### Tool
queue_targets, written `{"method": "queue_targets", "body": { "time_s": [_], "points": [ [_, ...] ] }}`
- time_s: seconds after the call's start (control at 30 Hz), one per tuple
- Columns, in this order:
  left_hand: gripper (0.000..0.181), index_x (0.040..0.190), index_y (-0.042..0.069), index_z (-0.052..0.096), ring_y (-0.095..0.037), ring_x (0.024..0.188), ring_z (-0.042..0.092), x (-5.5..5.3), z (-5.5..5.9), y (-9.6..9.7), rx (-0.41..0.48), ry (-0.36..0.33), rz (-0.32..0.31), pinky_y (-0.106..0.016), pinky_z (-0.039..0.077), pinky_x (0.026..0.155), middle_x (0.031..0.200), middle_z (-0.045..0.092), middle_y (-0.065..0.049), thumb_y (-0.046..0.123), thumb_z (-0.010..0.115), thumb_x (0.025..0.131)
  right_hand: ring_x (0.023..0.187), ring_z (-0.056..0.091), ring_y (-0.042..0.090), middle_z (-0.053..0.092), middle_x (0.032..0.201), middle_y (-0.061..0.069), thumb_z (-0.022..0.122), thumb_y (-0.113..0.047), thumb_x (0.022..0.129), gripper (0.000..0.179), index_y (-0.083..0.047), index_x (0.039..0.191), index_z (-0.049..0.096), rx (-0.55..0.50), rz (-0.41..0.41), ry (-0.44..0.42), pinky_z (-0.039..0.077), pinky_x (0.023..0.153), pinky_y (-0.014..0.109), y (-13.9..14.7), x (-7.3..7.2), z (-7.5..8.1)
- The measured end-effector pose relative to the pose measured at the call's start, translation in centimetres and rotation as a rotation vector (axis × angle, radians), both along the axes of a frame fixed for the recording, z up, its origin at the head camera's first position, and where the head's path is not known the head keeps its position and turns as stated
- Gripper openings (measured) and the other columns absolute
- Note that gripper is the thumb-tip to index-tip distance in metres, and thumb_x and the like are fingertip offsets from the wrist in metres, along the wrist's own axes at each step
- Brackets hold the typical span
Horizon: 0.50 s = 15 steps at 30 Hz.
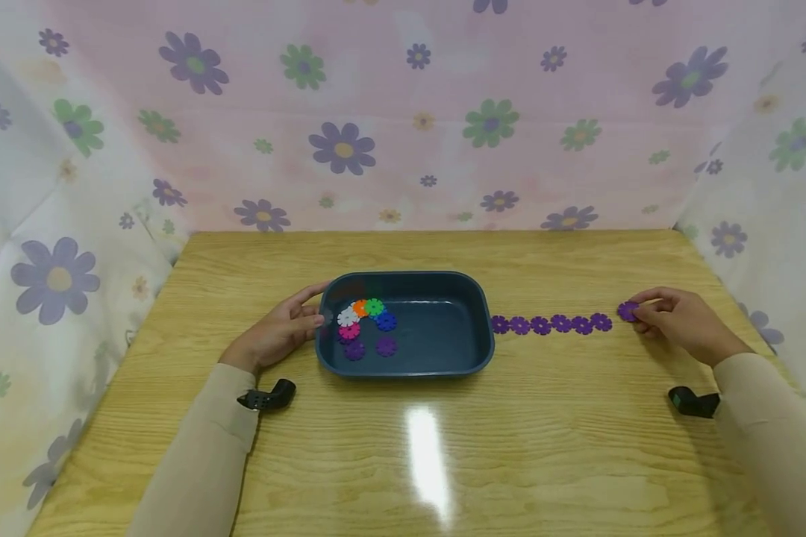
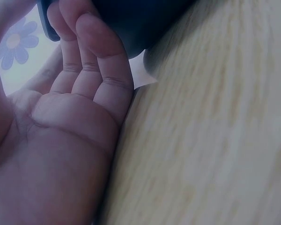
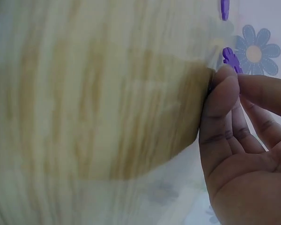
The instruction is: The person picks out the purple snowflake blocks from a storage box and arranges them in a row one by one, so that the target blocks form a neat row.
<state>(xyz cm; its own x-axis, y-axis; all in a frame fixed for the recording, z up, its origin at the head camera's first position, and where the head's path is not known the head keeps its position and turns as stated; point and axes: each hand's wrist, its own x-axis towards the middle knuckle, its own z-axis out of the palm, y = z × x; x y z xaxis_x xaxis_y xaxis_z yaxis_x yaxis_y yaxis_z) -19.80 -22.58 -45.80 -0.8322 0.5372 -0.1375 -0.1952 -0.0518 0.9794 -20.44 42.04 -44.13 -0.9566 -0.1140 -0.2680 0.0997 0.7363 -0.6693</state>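
In the head view, the left hand (image 1: 275,330) is gripping the near end of a dark tray (image 1: 446,339), its thumb resting at the rim and its fingers going behind the wall. Inside the tray, on the side close to this hand, a white disc (image 1: 347,317), an orange disc (image 1: 360,307), a green disc (image 1: 374,306), a blue disc (image 1: 386,321), a pink disc (image 1: 349,330) and some purple ones are lying. The right hand (image 1: 681,322) is pinching a purple disc (image 1: 627,311) above the worktop (image 1: 551,432). Between this hand and the tray, a row of six purple discs (image 1: 561,323) is lying; the pinched disc is staying apart from its end.

In the left wrist view, the fingers are bending, and their tips are reaching the tray. The worktop is running beside the palm.

In the right wrist view, the thumb and forefinger are pressing together, and the purple disc is showing just beyond their tips.
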Motion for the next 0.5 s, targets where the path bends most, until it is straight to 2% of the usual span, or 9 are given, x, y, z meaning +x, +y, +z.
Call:
{"method": "queue_targets", "body": {
  "time_s": [0.3, 0.5],
  "points": [
    [0.066, 0.160, 0.014, 0.022, -0.013, 0.109, 0.065, -0.1, -0.3, -0.1, 0.014, 0.009, -0.008, -0.027, 0.056, 0.093, 0.125, 0.061, -0.008, 0.006, 0.053, 0.103, 0.078, 0.062, 0.009, 0.068, 0.106, 0.011, 0.057, -0.037, 0.102, 0.044, -0.003, 0.130, 0.057, 0.075, 0.035, 0.025, 0.055, 0.064, 0.031, -0.4, -0.3, -0.4],
    [0.065, 0.159, 0.014, 0.022, -0.013, 0.108, 0.064, -0.2, -0.3, -0.2, 0.015, 0.016, -0.007, -0.027, 0.056, 0.093, 0.124, 0.061, -0.008, 0.007, 0.053, 0.103, 0.076, 0.059, 0.008, 0.065, 0.107, 0.014, 0.058, -0.039, 0.101, 0.044, -0.004, 0.129, 0.059, 0.134, 0.058, 0.035, 0.054, 0.062, 0.029, -1.2, -0.3, -0.2]
  ]
}}
